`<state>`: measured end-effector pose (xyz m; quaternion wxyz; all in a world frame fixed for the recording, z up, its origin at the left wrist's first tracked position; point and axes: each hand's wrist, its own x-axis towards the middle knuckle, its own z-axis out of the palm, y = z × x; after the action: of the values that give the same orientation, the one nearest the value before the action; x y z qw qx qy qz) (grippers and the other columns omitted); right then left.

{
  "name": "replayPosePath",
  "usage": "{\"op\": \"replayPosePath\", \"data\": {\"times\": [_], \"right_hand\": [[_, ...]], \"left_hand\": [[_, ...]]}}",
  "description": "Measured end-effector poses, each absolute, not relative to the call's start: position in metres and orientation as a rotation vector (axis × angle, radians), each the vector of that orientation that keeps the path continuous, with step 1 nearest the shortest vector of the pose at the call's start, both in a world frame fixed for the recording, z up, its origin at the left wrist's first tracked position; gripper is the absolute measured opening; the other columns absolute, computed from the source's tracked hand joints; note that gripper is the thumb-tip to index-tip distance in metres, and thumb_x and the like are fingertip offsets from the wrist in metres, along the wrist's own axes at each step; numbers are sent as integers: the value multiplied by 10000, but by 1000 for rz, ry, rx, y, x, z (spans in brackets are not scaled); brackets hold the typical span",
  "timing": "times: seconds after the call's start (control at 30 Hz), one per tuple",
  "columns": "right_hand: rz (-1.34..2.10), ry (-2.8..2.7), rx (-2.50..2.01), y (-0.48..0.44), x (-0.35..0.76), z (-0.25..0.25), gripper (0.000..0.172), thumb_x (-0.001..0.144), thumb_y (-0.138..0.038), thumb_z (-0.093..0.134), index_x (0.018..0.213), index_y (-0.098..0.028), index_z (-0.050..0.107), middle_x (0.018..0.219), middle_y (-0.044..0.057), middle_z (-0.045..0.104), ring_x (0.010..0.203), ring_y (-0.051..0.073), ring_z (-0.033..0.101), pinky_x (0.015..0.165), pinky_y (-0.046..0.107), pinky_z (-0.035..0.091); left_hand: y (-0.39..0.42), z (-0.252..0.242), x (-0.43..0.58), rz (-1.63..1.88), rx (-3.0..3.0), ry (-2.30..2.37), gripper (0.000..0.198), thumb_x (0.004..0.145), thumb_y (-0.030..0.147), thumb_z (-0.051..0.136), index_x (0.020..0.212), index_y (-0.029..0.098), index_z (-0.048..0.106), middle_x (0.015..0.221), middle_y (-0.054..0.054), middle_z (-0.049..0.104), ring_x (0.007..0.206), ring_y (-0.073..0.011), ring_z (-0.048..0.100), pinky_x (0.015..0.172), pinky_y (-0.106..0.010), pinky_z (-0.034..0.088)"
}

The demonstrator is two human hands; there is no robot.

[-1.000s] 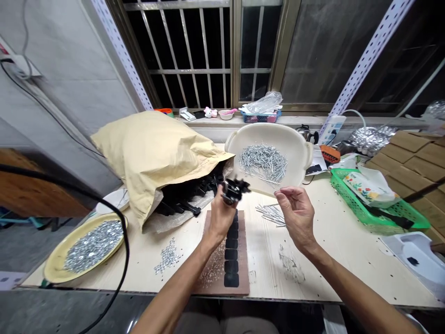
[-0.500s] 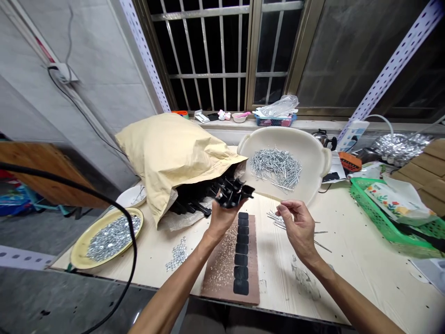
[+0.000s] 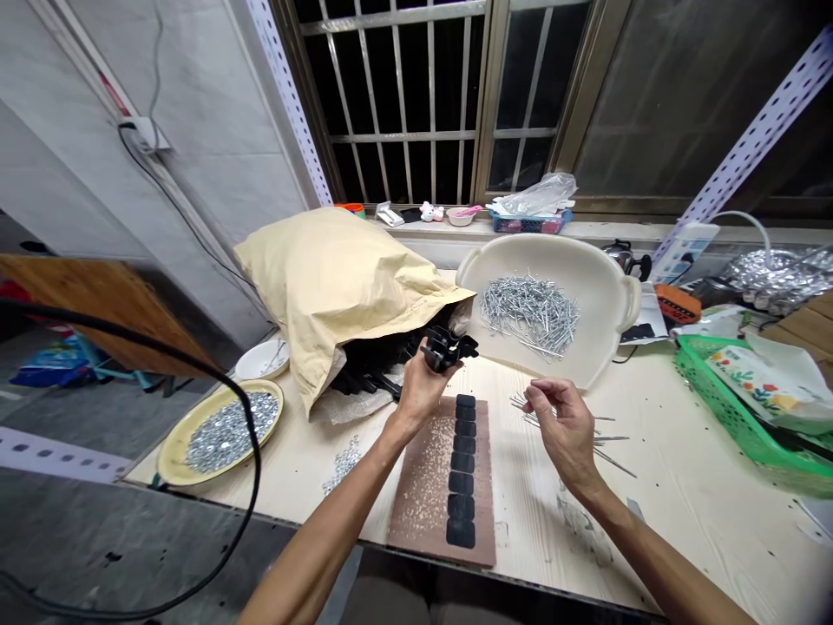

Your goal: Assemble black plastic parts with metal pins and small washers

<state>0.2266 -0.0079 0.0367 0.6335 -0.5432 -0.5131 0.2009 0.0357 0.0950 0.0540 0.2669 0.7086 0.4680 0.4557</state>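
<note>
My left hand (image 3: 422,389) is closed around a bunch of black plastic pieces (image 3: 448,349), held up at the mouth of a yellowish paper sack (image 3: 351,278). More black parts (image 3: 370,369) show inside the sack. Below that hand lies a brown board (image 3: 423,499) with a column of several flat black squares (image 3: 462,483). My right hand (image 3: 563,430) has thumb and fingertips pinched together over loose metal pins (image 3: 608,447) on the table; whatever sits in the pinch is too small to make out.
Behind, a white basin (image 3: 602,321) holds a heap of metal pins (image 3: 530,312). A yellow dish (image 3: 170,456) of small metal pieces stands at left, near a white bowl (image 3: 261,360) and a small pile of bits (image 3: 342,464). A green basket (image 3: 709,395) is at right.
The view has shifted slightly, moving the scene rightward. The black pieces in my left hand are turned and sit closer together. My right hand keeps its pinch over the pins.
</note>
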Motion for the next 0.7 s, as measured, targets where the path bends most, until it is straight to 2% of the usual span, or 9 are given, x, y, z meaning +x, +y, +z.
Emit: {"op": "replayPosePath", "data": {"times": [0.17,0.3,0.43,0.53,0.63,0.7], "right_hand": [[490,-1160,-1273,-7,231,28,147,850,-328,586,939,-211,575,815,-5,579,653,117,595,627,288,510],[491,-1154,-1322,-8,239,20,194,844,-360,587,948,-197,573,799,-1,588,617,121,587,609,299,509],[512,-1146,-1384,-9,247,18,215,842,-376,584,955,-194,576,831,6,593,632,120,588,617,295,503],[583,-1095,-1398,-5,250,20,237,840,-382,586,983,-194,569,773,-5,583,636,120,579,590,268,496],[638,-996,-1382,6,253,23,268,816,-401,613,976,-189,575,754,-10,578,608,103,564,568,243,490],[817,-957,-1373,13,251,23,303,792,-448,626,933,-182,595,747,-2,588,555,97,552,523,242,487]], "left_hand": [[127,18,50,844,2402,1293,324,750,224,665,1030,180,509,988,-90,633,928,-237,603,775,-327,449],[139,-10,65,600,2566,1270,477,720,200,691,1149,142,492,1052,-137,608,1008,-276,568,850,-384,427],[146,-27,63,560,2597,1209,686,688,279,737,1278,109,429,1082,-181,589,1053,-324,536,878,-435,409],[152,-25,53,600,2657,1034,711,743,387,681,1329,113,387,1199,-212,531,1142,-329,486,934,-463,382],[144,-8,45,708,2687,961,650,804,395,609,1356,148,370,1358,-220,415,1303,-335,340,1043,-522,267],[122,11,44,771,2706,1012,676,789,374,632,1376,179,361,1430,-214,337,1371,-366,206,1069,-581,183]]}}
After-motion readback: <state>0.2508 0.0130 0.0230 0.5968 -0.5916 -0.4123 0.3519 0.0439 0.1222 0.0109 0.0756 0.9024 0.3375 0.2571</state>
